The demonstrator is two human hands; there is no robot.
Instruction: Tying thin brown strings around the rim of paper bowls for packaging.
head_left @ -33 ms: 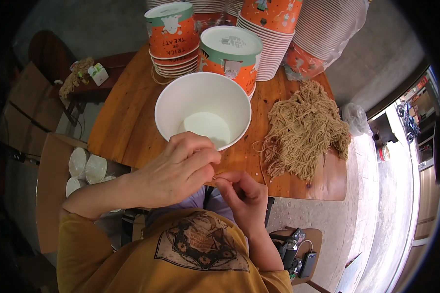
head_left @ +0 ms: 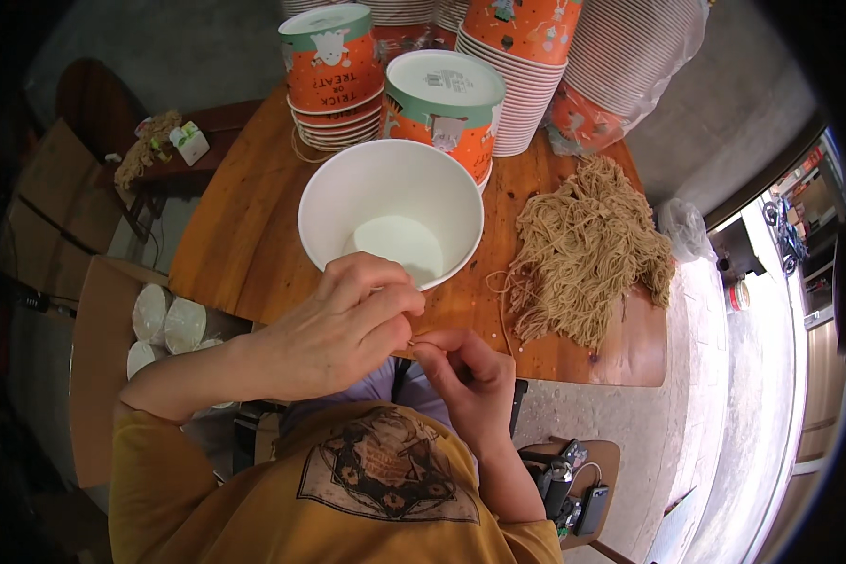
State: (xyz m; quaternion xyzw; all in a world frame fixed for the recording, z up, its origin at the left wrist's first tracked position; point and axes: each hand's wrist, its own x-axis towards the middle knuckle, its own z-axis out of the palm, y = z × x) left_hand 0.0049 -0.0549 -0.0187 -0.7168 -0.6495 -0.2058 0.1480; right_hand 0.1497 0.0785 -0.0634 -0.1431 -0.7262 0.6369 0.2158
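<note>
With the white bucket (head_left: 395, 183) just on the far side of both hands, mouth facing up, the curled left hand (head_left: 352, 329) is nearer its rim, the bent-fingered right hand (head_left: 470, 371) beside it, either's grip impossible to tell.

From the head, I look down through one wide fisheye view, past the shirt (head_left: 254, 493), close over the hands (head_left: 352, 324), toward the table (head_left: 244, 216).
</note>
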